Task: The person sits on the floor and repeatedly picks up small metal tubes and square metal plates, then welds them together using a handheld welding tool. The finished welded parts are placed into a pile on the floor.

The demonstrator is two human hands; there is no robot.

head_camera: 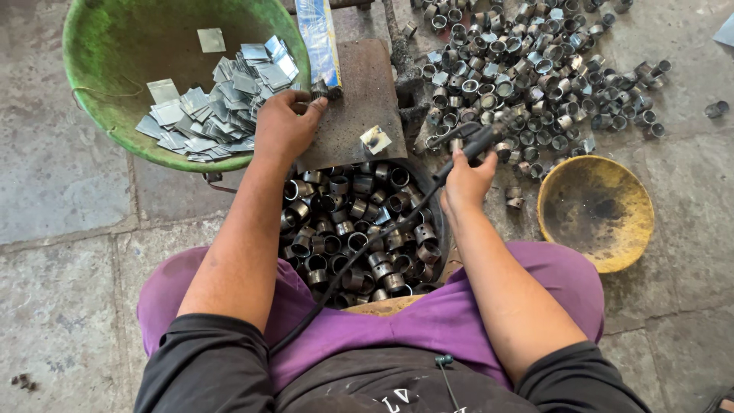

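Note:
My left hand [284,126] rests at the rim of a green bowl [99,115] and pinches a small metal ring [319,90] at its fingertips, over a dark metal work plate [359,92]. A small square metal piece [375,139] lies on that plate. My right hand [466,177] grips a black welding torch handle [475,143] whose cable [344,268] runs down across my lap. Between my knees sits a dark pan [359,229] filled with short metal rings.
The green bowl holds several thin square metal plates [218,99]. A big heap of metal rings [527,69] lies on the stone floor at the upper right. An empty yellow bowl [596,210] stands at the right. A blue-white packet [317,38] leans by the plate.

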